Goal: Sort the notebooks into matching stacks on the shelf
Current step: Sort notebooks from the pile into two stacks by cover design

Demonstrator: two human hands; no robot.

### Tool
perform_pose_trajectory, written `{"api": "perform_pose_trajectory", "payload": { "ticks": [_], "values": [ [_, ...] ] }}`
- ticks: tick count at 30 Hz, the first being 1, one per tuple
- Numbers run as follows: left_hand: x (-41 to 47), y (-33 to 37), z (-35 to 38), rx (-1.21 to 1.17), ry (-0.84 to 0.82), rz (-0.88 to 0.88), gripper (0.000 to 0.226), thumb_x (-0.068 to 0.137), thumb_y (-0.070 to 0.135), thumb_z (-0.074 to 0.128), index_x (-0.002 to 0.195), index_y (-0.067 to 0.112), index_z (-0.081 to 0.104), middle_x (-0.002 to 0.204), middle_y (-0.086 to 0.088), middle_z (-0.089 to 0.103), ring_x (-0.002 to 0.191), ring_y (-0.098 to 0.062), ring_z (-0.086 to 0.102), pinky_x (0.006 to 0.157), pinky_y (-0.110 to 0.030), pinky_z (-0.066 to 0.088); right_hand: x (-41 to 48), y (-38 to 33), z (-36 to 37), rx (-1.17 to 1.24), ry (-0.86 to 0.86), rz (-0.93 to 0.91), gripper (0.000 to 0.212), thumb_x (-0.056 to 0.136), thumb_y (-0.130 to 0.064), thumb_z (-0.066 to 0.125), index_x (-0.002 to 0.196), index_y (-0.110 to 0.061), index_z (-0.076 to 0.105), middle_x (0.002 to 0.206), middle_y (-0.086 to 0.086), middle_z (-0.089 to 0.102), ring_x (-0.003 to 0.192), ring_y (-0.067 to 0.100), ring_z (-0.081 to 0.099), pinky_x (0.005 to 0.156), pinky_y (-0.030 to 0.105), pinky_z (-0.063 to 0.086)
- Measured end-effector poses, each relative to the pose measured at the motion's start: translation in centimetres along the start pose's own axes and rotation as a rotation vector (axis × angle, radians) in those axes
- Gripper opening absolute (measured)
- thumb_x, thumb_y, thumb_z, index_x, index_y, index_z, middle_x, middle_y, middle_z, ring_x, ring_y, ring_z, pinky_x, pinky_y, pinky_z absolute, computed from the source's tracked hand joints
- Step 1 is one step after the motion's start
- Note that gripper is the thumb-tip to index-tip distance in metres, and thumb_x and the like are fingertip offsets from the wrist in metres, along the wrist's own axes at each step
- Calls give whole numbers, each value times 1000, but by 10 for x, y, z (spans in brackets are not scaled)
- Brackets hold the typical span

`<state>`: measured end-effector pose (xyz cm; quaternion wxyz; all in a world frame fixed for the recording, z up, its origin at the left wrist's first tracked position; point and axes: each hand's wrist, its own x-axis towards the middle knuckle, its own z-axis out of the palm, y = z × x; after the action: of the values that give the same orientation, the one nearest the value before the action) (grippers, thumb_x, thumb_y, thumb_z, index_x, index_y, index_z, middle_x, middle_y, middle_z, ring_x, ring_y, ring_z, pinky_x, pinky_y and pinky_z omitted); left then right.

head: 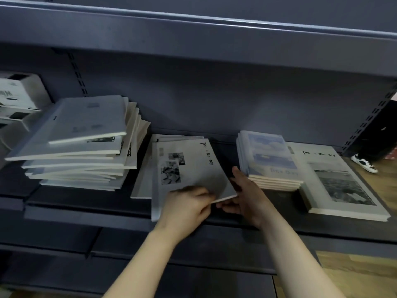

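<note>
1. Head view: the grey Time Memory notebook (189,168) lies mid-shelf (86,216) on a low pile, its near right corner lifted.
2. The left hand (187,204) has its fingers curled, pinching that corner. The right hand (249,196) has its fingers clamped beneath it.
3. An untidy stack (81,145) sits to the left and a blue-cover stack (270,160) to the right.

White printed boxes (19,93) sit stacked at the far left, partly cut off. At the right, a white-and-dark shoe (365,163) stands on the wooden floor (382,186), near a slotted upright (369,119). Another slotted rail (78,74) runs up the grey back panel (214,100).
</note>
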<state>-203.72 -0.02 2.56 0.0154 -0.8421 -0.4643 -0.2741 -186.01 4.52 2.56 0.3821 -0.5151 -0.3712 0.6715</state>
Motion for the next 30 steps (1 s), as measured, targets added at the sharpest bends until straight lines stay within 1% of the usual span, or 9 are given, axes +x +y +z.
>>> {"api": "perform_pose_trajectory", "payload": {
  "ticks": [4,7,10,13,16,19,22,25,30],
  "values": [
    [-3,14,2,-4,-22,89,19,76,19,68,94,20,74,88,4,71,76,-22,67,52,-30,53,-7,0,-3,-84,-41,-34,23,92,-17,60,114,-10,61,80,8,71,61,20,69,50,27,53],
    [-5,17,1,-20,-37,85,18,81,26,66,97,22,73,95,7,70,82,-20,67,56,-31,54,-14,4,-7,-163,-55,-137,26,93,-4,54,119,-10,58,93,11,69,69,19,69,52,27,52],
    [-3,13,-1,-24,-58,35,29,82,41,65,105,23,71,105,8,68,93,-18,66,66,-33,55,-20,7,-11,-146,-44,-251,29,95,-6,55,123,-14,56,103,13,67,72,17,69,50,27,51],
    [-2,11,-3,-11,-81,-13,48,80,56,60,116,26,67,117,10,64,104,-17,62,81,-36,54,-25,6,-18,-177,-35,-351,29,94,-5,56,120,-18,56,98,10,69,69,18,69,47,26,50],
    [-1,11,1,8,-96,-69,64,80,66,51,133,30,54,134,8,54,122,-18,51,96,-42,46,-30,-2,-33,-189,25,-415,30,94,-4,56,118,-21,57,92,4,71,66,17,68,45,26,49],
    [2,18,11,26,-97,-133,76,80,70,44,145,32,37,148,6,39,133,-18,38,106,-41,37,-37,-13,-53,-233,92,-472,34,94,-3,55,124,-18,56,97,9,69,65,12,66,45,26,48],
    [8,28,27,32,-109,-202,86,79,73,40,150,26,22,154,4,27,138,-19,28,111,-40,27,-46,-24,-81,-258,180,-513,33,94,-3,53,121,-21,59,96,8,68,59,9,65,44,24,48],
    [15,36,47,50,-166,-256,92,80,74,38,152,25,7,159,5,10,143,-18,16,115,-38,15,-57,-32,-115,-231,257,-521,30,95,-9,56,118,-26,64,96,2,72,67,12,69,47,25,50],
    [30,52,75,87,-242,-275,94,81,77,32,152,22,4,160,3,3,144,-20,12,115,-35,9,-80,-37,-177,-139,360,-483,23,93,-16,61,110,-30,69,95,-2,74,70,11,70,46,22,49]
  ]
}}
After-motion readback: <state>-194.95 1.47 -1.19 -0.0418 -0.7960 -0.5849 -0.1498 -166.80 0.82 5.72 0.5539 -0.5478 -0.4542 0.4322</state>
